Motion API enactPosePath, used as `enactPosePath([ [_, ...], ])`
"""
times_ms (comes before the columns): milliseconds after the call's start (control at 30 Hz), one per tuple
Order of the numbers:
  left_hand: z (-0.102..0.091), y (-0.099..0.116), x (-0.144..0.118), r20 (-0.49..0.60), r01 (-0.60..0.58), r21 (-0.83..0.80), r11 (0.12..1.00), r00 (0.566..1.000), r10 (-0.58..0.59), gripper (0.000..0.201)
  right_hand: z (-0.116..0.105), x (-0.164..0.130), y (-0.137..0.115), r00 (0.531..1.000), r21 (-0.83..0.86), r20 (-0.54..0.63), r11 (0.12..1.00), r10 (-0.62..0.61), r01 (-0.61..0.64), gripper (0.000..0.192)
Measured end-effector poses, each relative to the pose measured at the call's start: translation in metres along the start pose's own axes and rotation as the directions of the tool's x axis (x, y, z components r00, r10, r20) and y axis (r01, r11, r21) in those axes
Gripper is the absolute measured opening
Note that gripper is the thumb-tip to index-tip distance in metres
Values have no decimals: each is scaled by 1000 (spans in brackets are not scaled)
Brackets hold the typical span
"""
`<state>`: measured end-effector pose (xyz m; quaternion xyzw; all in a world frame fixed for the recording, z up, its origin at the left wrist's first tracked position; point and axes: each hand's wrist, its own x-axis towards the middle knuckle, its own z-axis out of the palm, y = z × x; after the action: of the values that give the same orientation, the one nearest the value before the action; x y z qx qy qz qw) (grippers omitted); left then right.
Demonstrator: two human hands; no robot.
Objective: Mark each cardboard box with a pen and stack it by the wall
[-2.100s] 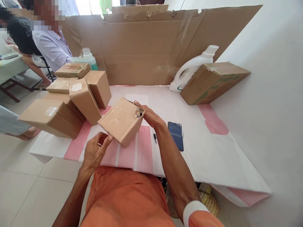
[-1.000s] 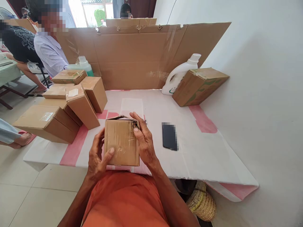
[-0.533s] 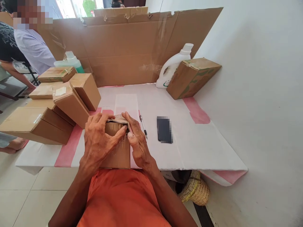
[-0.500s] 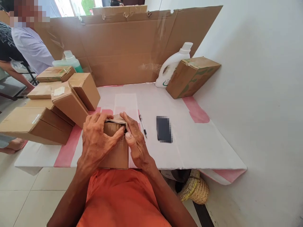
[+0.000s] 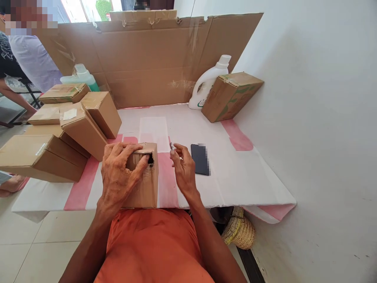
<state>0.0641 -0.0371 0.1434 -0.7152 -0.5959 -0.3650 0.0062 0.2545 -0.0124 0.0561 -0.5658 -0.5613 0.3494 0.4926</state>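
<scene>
- White walls close off the right side, and a bench (image 5: pixel 235 173) covered in white paper with pink strips stands against them; a flattened cardboard sheet (image 5: pixel 147 59) is propped upright along its far edge.
- At the near edge of the bench, right in front of the person's orange-clad lap, stands a small cardboard box (image 5: pixel 145 184), brown, with clear tape across its front face and a torn dark hole near the upper right corner.
- The left hand (image 5: pixel 119 177) lies over the box's top and front, fingers curled around it and the thumb pressed just beside the hole, so it has a firm hold of the box.
- The right hand (image 5: pixel 182 171) hovers just right of the box, apart from it, fingers loosely bent and half open; its fingertips are at the tip of a pen (image 5: pixel 171 146), but whether they actually pinch it cannot be told.
- A dark phone (image 5: pixel 200 159) lies flat on the bench just beside the right hand.
- A stack of sealed cardboard boxes (image 5: pixel 70 129) crowds the left end of the bench, with a green bottle (image 5: pixel 84 76) behind it.
- At the far right a white jug (image 5: pixel 206 84) stands next to a tilted brown carton (image 5: pixel 231 94) that leans toward the wall.
- A woven basket (image 5: pixel 238 232) sits on the floor under the bench.
- Other people sit at the far left, one in a pale shirt (image 5: pixel 35 59).
</scene>
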Motion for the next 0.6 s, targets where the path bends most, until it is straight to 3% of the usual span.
enactPosePath([
  [67,-2,2,-1,30,7,2,1000,1000,-7,22,-7,15,18,972,-328,32,921,231,-208,30],
  [133,-3,4,-1,52,12,11,1000,999,-13,21,-10,28,32,918,-520,45,794,394,-315,14],
  [200,-3,6,-1,54,11,15,1000,998,-12,20,-9,36,42,894,-542,30,759,446,-360,6],
  [300,-2,5,1,60,15,15,1000,998,-16,21,-6,43,51,894,-484,33,789,448,-378,19],
  [467,-13,-4,1,199,-60,6,998,978,58,44,-16,42,38,917,-205,129,915,376,-346,23],
  [533,-21,-9,0,282,-106,-15,994,954,106,62,-23,36,17,961,98,104,959,257,-267,25],
  [600,-26,-12,0,339,-124,-23,992,932,125,73,-26,25,-11,995,458,26,883,101,-102,27],
])
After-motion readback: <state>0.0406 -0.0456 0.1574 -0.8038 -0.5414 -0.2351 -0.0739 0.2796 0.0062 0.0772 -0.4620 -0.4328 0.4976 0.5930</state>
